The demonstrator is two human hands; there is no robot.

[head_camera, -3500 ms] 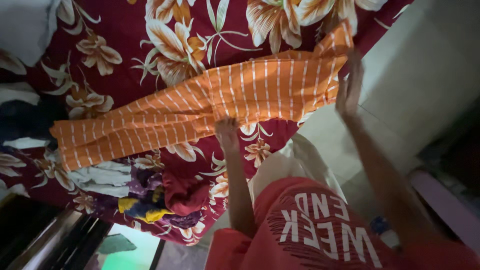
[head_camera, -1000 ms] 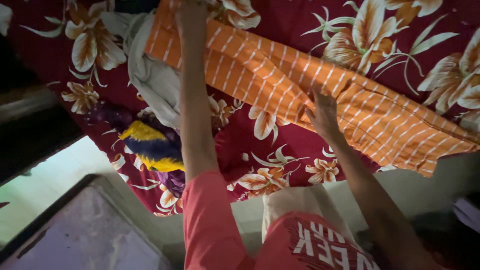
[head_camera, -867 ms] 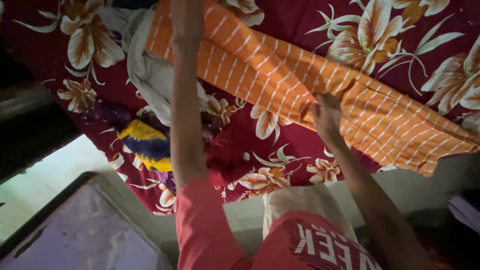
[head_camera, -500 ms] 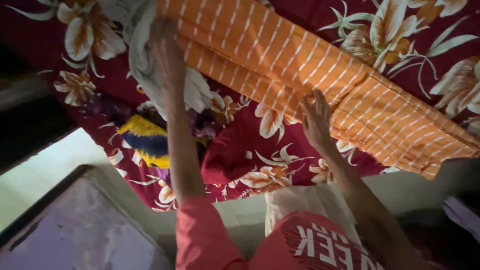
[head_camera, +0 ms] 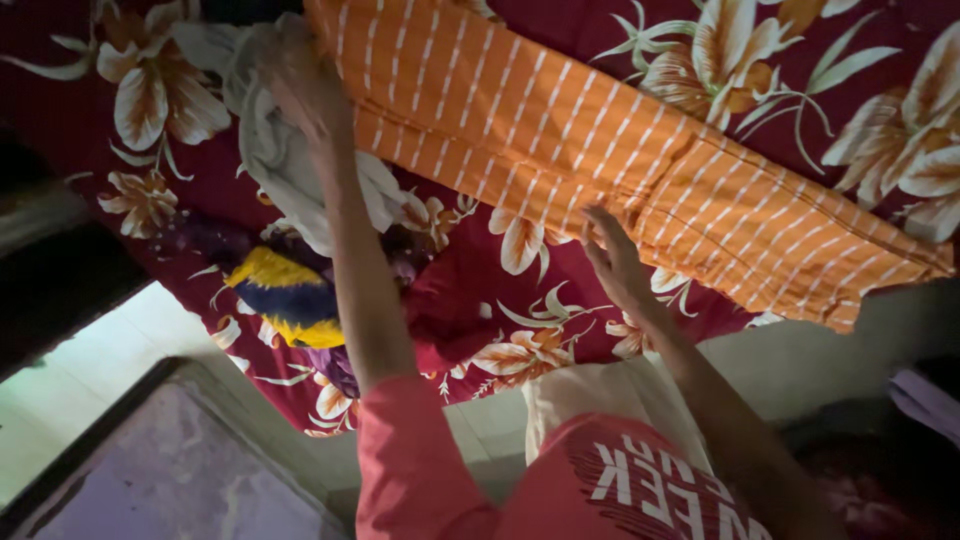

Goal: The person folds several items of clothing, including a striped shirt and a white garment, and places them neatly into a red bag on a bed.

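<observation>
A long orange cloth with white stripes (head_camera: 600, 150) lies slantwise across a bed covered by a maroon floral sheet (head_camera: 450, 300). My left hand (head_camera: 308, 92) is stretched out to the cloth's left end, where it meets a crumpled pale grey garment (head_camera: 270, 165). The fingers look curled on the cloth's edge, though the hand is blurred. My right hand (head_camera: 615, 262) lies flat with fingers spread on the cloth's near edge around its middle. The bottom of the view shows my red shirt.
A yellow and dark blue garment (head_camera: 290, 300) lies bunched on the sheet beside my left forearm. Below the bed's edge on the left are a pale floor (head_camera: 90, 385) and a grey slab with a dark frame (head_camera: 170, 470). The bed's light side panel (head_camera: 800, 350) runs at the lower right.
My left hand has come back from the far top of the view, staying at the cloth's left end. My right hand has stayed on the cloth's near edge. The view has shifted.
</observation>
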